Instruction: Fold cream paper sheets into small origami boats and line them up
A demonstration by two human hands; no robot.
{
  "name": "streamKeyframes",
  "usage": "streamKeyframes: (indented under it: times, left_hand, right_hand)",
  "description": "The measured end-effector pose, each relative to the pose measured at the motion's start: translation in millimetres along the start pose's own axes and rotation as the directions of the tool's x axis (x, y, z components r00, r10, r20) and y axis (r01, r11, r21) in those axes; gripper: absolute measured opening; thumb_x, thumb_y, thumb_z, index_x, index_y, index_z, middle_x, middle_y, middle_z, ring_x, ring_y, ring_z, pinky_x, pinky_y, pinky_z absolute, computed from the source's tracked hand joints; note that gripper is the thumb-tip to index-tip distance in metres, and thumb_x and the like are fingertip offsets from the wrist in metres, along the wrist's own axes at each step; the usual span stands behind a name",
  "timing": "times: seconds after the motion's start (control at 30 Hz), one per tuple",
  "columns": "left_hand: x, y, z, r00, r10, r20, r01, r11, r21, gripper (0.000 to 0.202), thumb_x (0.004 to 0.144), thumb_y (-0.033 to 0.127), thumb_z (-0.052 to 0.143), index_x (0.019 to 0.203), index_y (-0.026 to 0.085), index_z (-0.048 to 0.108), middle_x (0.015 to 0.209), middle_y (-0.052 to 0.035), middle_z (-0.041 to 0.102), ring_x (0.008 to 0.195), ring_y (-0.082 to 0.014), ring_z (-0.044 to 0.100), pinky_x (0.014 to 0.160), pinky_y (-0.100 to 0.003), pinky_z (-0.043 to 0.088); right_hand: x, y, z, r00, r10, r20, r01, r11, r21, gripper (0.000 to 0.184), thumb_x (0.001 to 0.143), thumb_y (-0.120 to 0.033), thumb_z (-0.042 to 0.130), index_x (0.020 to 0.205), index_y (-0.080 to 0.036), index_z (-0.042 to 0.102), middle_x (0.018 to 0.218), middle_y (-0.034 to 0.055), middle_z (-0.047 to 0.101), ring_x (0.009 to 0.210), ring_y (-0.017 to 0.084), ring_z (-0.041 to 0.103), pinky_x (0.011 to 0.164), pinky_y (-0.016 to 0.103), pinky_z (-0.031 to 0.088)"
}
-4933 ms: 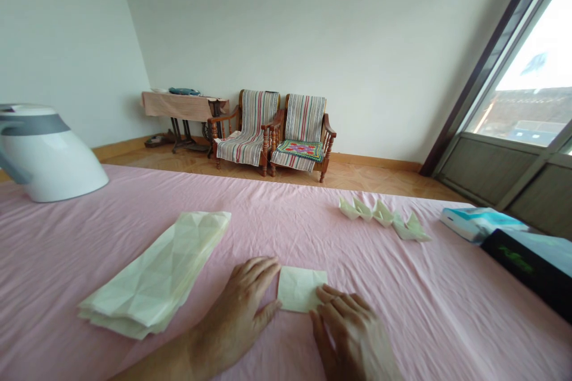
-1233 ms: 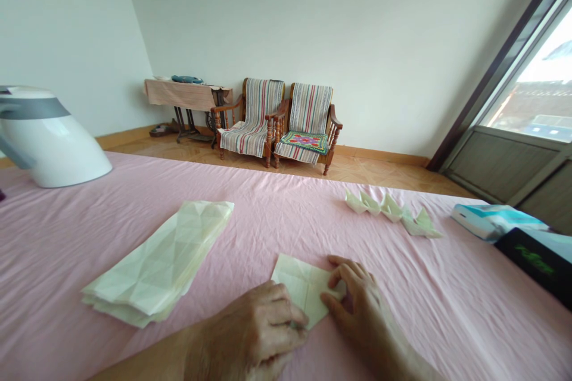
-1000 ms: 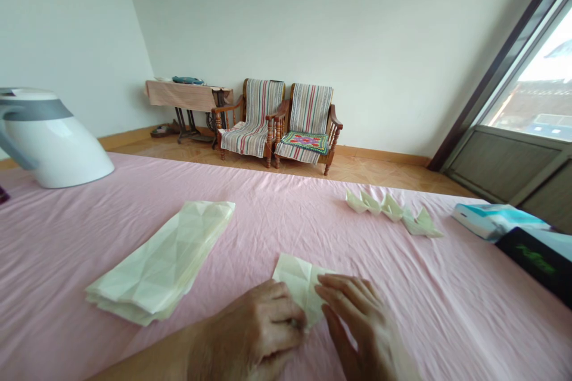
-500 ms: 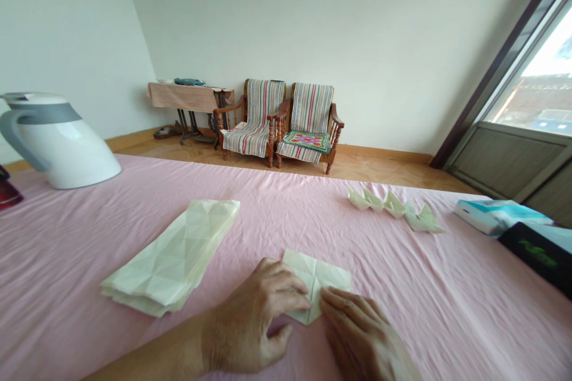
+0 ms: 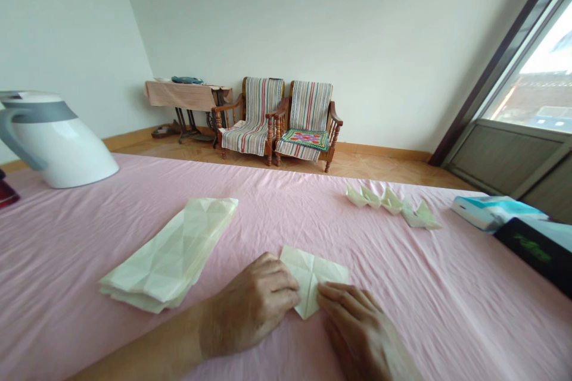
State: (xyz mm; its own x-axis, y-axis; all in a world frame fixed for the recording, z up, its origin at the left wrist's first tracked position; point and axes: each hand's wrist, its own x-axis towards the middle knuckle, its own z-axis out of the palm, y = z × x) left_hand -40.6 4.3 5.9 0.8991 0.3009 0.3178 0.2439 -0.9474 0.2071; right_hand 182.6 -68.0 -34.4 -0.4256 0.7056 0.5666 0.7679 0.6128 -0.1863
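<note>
A pale green paper square (image 5: 310, 271), creased down the middle and across, lies on the pink cloth in front of me. My left hand (image 5: 261, 297) is closed at the paper's left edge, fingers curled and pinching it; the thumb is mostly hidden. On the lower right edge rests my right hand (image 5: 357, 324), its fingers lying flat and close together on the paper. To the left is a stack of creased paper sheets (image 5: 172, 253). Several folded paper boats (image 5: 391, 201) stand in a row at the back right.
A white and grey jug (image 5: 67, 146) stands at the far left, beside a dark red object (image 5: 6, 191). At the right edge are a blue and white tissue pack (image 5: 496, 211) and a black box (image 5: 536, 250). Beyond the pink cloth (image 5: 268, 202) stand two wooden armchairs (image 5: 306, 122).
My left fingers have curled in and drawn together at the paper's left edge. My right hand stays on the paper. The whole view has shifted slightly.
</note>
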Motion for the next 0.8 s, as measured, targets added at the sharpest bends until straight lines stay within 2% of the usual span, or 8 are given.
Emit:
streamKeyframes:
  times: [0.1,0.23,0.3,0.43,0.53,0.63,0.8]
  left_hand:
    - [1.2,-0.3,-0.9,1.000,0.019,-0.014,-0.020,0.999,-0.027,0.018,0.098,0.012,0.044,0.094,0.017,0.061,0.090,-0.0042,0.067,0.086,-0.0182,0.057,0.087,-0.035,0.035]
    - [5.4,4.4,-1.7,0.999,0.031,0.010,-0.030,0.996,-0.089,0.020,0.097,0.012,0.045,0.086,0.017,0.060,0.082,-0.0027,0.066,0.080,-0.0172,0.056,0.083,-0.034,0.035]
    - [8.7,5.0,-1.4,1.000,-0.010,0.005,0.011,0.988,-0.156,0.018,0.096,0.013,0.049,0.084,0.018,0.061,0.080,-0.0009,0.065,0.080,-0.0163,0.057,0.083,-0.033,0.035]
    - [16.0,-0.6,0.4,0.983,-0.178,0.037,0.181,0.940,-0.291,0.008,0.086,0.015,0.067,0.081,0.021,0.065,0.080,0.0031,0.066,0.083,-0.0155,0.059,0.084,-0.031,0.034]
    - [20.4,-6.1,2.0,0.962,-0.262,0.077,0.273,0.912,-0.306,0.013,0.078,0.019,0.076,0.073,0.019,0.064,0.075,0.0046,0.065,0.078,-0.0147,0.058,0.083,-0.031,0.034]
    - [23.5,-8.6,3.4,0.950,-0.297,0.099,0.313,0.904,-0.290,0.021,0.076,0.018,0.078,0.065,0.017,0.060,0.069,0.0058,0.061,0.074,-0.0138,0.056,0.081,-0.030,0.033]
    - [26.3,-8.3,6.0,0.944,-0.311,0.111,0.330,0.901,-0.282,0.026,0.073,0.013,0.080,0.062,0.015,0.056,0.069,0.0063,0.059,0.075,-0.0135,0.054,0.079,-0.029,0.033]
  right_hand:
    - [1.6,-2.3,0.8,1.000,-0.003,-0.019,0.004,0.999,0.033,0.029,0.088,-0.008,0.049,0.112,-0.019,0.062,0.105,0.0081,0.071,0.093,0.022,0.066,0.078,0.036,0.054]
    - [2.2,-5.9,5.9,0.999,-0.025,-0.046,0.031,0.990,0.140,0.019,0.090,-0.013,0.052,0.100,-0.023,0.064,0.097,0.0043,0.072,0.087,0.021,0.066,0.076,0.036,0.052]
    - [0.4,-6.9,9.8,0.997,-0.007,-0.077,0.021,0.983,0.181,0.017,0.093,-0.014,0.049,0.097,-0.023,0.064,0.095,0.0037,0.071,0.085,0.020,0.066,0.074,0.035,0.051]
    - [-4.4,-7.0,16.7,0.994,0.055,-0.098,-0.032,0.975,0.221,0.026,0.094,-0.013,0.042,0.097,-0.024,0.065,0.095,0.0040,0.070,0.086,0.019,0.064,0.073,0.034,0.050]
    - [-5.5,-6.4,17.8,0.993,0.079,-0.086,-0.058,0.972,0.226,0.028,0.092,-0.011,0.043,0.096,-0.024,0.066,0.094,0.0041,0.070,0.086,0.019,0.064,0.073,0.032,0.050]
    - [-4.6,-6.5,15.4,0.993,0.100,-0.061,-0.083,0.967,0.240,0.027,0.092,-0.011,0.044,0.096,-0.024,0.067,0.095,0.0036,0.070,0.086,0.018,0.064,0.073,0.031,0.049]
    - [-3.4,-6.2,10.4,0.996,0.086,-0.036,-0.074,0.965,0.253,0.028,0.093,-0.012,0.042,0.096,-0.024,0.067,0.097,0.0037,0.071,0.086,0.018,0.065,0.073,0.032,0.049]
